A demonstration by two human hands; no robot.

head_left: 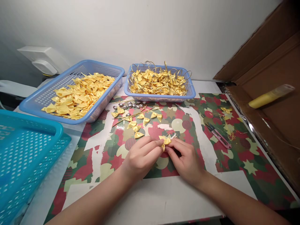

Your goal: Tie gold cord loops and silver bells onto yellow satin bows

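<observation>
My left hand (142, 156) and my right hand (185, 159) meet over the patterned mat (234, 156), both pinching one small yellow satin bow (165, 140) between fingertips. A thin gold loop seems to sit at the bow, partly hidden by my right fingers. Just beyond my hands lie several loose yellow bows (137, 123), gold cords (136, 114) and small silver bells (128, 105).
A blue basket (35, 100) of plain yellow bows stands at the back left, and a second blue basket (191, 92) with bows on gold loops at the back centre. A turquoise basket (28, 150) is at the left. Pink snips (219, 136) lie at the right, beside a cardboard box (276, 103).
</observation>
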